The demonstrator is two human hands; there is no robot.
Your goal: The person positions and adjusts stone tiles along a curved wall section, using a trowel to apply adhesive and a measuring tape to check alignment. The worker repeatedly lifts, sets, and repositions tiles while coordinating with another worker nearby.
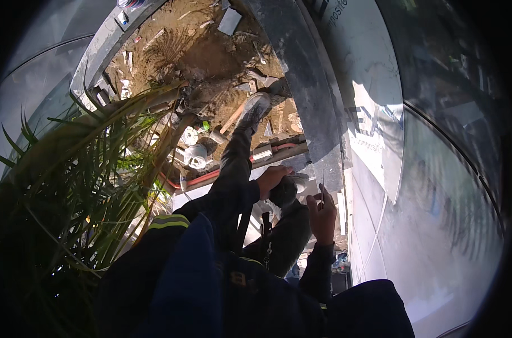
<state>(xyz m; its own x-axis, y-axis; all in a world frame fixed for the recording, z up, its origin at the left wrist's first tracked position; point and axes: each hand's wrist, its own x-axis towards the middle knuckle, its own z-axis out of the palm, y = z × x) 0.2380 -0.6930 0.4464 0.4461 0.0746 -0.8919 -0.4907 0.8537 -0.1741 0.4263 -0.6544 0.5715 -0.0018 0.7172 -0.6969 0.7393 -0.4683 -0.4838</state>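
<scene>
My right hand [322, 218] is closed around a thin, dark, pointed tool [323, 190], which sticks up past the fingers. Its exact kind is too small to tell. My left hand [271, 181] is at the grey shoe [289, 187] on my right foot, beside the dark stone ledge [318, 112]. The fingers of that hand are bent and close together; whatever they may hold is hidden. My other shoe [256, 107] stands farther out on the soil [211, 62], with that leg stretched across the ledge.
Palm fronds [98, 186] crowd the left side. A red-orange pipe [202, 178] runs along the near edge of the soil. A wooden-handled hammer [230, 119], white round pieces [195, 156] and a grey tile [230, 21] lie there. White-filmed panels [374, 135] stand at right.
</scene>
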